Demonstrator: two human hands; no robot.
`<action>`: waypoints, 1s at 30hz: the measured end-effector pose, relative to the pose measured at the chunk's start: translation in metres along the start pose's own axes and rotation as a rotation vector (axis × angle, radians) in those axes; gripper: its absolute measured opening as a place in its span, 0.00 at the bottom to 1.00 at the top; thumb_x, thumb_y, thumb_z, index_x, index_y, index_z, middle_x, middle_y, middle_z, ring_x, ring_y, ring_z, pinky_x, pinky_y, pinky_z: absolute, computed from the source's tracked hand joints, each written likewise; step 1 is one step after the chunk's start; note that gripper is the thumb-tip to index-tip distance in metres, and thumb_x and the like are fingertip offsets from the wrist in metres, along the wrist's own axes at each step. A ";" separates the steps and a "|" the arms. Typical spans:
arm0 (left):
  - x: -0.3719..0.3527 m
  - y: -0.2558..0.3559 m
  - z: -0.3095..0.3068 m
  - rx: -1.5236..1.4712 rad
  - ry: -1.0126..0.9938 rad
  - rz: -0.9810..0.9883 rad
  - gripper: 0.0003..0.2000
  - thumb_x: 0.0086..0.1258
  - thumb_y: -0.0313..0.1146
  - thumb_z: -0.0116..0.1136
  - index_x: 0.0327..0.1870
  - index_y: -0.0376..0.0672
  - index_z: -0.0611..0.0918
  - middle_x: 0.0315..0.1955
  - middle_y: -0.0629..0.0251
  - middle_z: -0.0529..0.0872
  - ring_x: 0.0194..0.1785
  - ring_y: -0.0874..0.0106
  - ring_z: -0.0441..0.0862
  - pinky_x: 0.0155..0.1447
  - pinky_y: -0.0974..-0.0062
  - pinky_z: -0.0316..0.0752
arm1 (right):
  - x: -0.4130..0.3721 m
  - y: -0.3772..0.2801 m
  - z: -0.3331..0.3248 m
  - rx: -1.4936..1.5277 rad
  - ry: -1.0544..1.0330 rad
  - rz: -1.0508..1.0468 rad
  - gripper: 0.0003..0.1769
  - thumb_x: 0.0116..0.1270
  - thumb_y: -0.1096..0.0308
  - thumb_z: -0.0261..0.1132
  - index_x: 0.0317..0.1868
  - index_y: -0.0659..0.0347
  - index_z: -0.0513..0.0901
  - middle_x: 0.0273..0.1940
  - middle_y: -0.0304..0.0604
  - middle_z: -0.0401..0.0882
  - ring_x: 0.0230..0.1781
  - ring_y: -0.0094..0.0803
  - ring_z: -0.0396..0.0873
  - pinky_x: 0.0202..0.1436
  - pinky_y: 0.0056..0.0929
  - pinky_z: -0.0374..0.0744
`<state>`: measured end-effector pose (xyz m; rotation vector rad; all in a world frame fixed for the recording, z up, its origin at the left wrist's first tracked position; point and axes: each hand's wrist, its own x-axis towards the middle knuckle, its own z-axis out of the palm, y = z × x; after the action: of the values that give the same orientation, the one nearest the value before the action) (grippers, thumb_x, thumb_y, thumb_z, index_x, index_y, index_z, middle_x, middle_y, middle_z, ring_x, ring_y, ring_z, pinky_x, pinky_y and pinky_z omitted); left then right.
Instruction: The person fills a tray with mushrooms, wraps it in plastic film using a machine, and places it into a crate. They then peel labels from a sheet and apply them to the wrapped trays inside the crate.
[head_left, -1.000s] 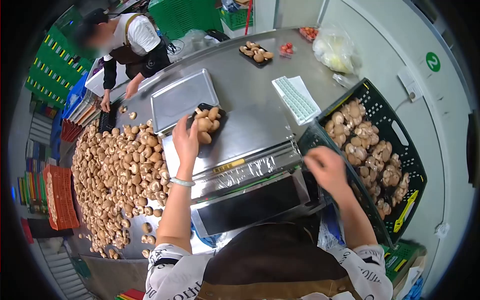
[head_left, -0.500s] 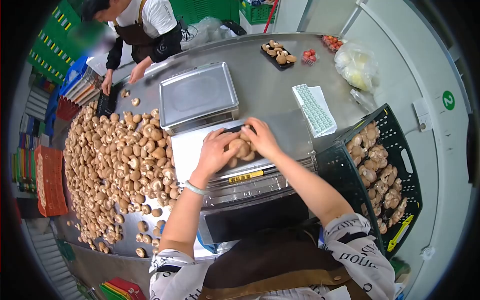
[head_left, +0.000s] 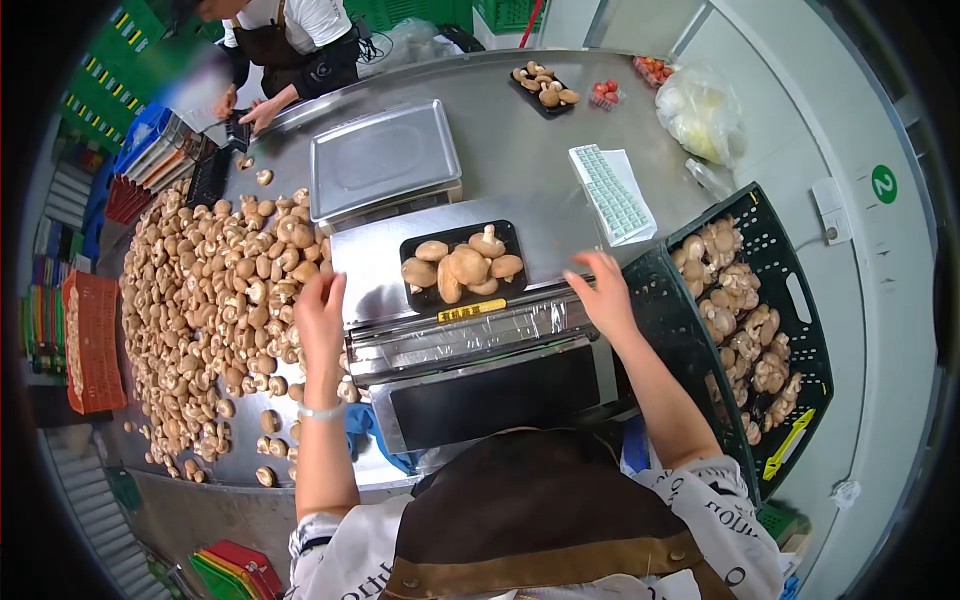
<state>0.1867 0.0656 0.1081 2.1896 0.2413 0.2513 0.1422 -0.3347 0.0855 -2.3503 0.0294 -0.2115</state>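
A black tray (head_left: 513,238) of smooth, rounded brown mushrooms (head_left: 467,267) is set on a steel plate (head_left: 375,250), seemingly for level support. To its left, the left hand (head_left: 320,312) is held empty, fingers lightly curled, near a mushroom pile (head_left: 210,330); to its right, the right hand (head_left: 604,290) is held empty, fingers parted, near shiny film (head_left: 525,325) and a perforated crate (head_left: 655,310).

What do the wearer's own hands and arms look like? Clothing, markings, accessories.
Left hand and right hand are both ungloved. A pale, smooth, rounded bangle circles the left wrist; nothing shows on the right one. Both forearms are bare up to loose white sleeves printed with black lettering. No cables on either arm.
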 end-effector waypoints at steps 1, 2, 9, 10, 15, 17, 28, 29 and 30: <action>-0.016 -0.019 -0.006 0.164 0.024 0.022 0.10 0.67 0.32 0.64 0.35 0.32 0.84 0.28 0.52 0.84 0.31 0.63 0.81 0.37 0.68 0.74 | -0.017 0.009 -0.002 -0.031 -0.001 0.061 0.16 0.63 0.60 0.68 0.44 0.64 0.80 0.46 0.46 0.78 0.52 0.44 0.74 0.56 0.39 0.72; -0.036 -0.013 -0.013 0.371 -0.050 -0.066 0.10 0.64 0.34 0.66 0.31 0.33 0.84 0.25 0.50 0.83 0.31 0.57 0.80 0.37 0.64 0.73 | -0.029 0.009 -0.001 -0.135 -0.002 0.097 0.16 0.63 0.59 0.69 0.42 0.64 0.81 0.44 0.46 0.78 0.51 0.43 0.74 0.55 0.40 0.71; -0.102 -0.039 0.052 0.490 0.022 0.247 0.13 0.57 0.41 0.71 0.25 0.38 0.86 0.26 0.56 0.84 0.30 0.55 0.78 0.37 0.63 0.71 | -0.049 0.015 0.046 -0.311 -0.078 0.056 0.14 0.63 0.56 0.68 0.35 0.61 0.85 0.35 0.44 0.80 0.45 0.44 0.77 0.53 0.41 0.70; -0.098 -0.046 0.053 0.364 -0.073 0.128 0.13 0.60 0.41 0.69 0.26 0.38 0.85 0.25 0.58 0.83 0.29 0.57 0.78 0.37 0.65 0.71 | -0.045 0.021 0.047 -0.220 -0.124 0.078 0.13 0.64 0.58 0.67 0.35 0.60 0.84 0.34 0.45 0.80 0.42 0.44 0.78 0.50 0.40 0.72; -0.056 -0.023 -0.009 -0.506 -0.637 -0.329 0.11 0.73 0.36 0.54 0.30 0.42 0.76 0.18 0.69 0.75 0.24 0.77 0.72 0.31 0.78 0.66 | -0.034 0.017 -0.011 0.777 -0.443 0.350 0.12 0.73 0.65 0.56 0.30 0.60 0.73 0.24 0.37 0.71 0.25 0.32 0.69 0.34 0.28 0.68; -0.039 0.020 -0.044 -0.721 -0.750 -0.422 0.10 0.74 0.36 0.53 0.32 0.43 0.74 0.17 0.67 0.76 0.23 0.75 0.73 0.31 0.78 0.67 | -0.027 -0.013 -0.044 1.124 -0.470 0.317 0.12 0.75 0.65 0.55 0.32 0.61 0.72 0.25 0.37 0.69 0.27 0.30 0.67 0.35 0.28 0.67; 0.082 0.005 0.093 -0.637 -0.271 0.202 0.10 0.80 0.36 0.45 0.39 0.39 0.71 0.51 0.48 0.84 0.54 0.58 0.83 0.63 0.66 0.72 | 0.131 -0.026 0.070 0.587 0.014 -0.082 0.10 0.77 0.65 0.52 0.45 0.65 0.73 0.49 0.48 0.84 0.53 0.38 0.80 0.60 0.36 0.74; 0.078 -0.002 0.102 -0.393 -0.330 0.182 0.09 0.79 0.36 0.46 0.39 0.41 0.70 0.47 0.53 0.85 0.49 0.63 0.82 0.57 0.67 0.73 | 0.133 -0.016 0.085 0.392 -0.088 -0.038 0.11 0.76 0.64 0.53 0.45 0.65 0.72 0.48 0.49 0.84 0.51 0.40 0.80 0.57 0.36 0.75; 0.069 -0.006 0.108 -0.149 -0.383 0.156 0.08 0.79 0.35 0.47 0.39 0.42 0.70 0.43 0.58 0.86 0.43 0.67 0.81 0.50 0.69 0.75 | 0.131 -0.010 0.095 0.196 -0.192 0.006 0.12 0.75 0.63 0.54 0.46 0.65 0.72 0.46 0.51 0.84 0.49 0.42 0.81 0.54 0.37 0.76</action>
<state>0.2817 0.0040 0.0471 2.0611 -0.1579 -0.0660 0.2865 -0.2719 0.0454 -2.1648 -0.0742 0.0153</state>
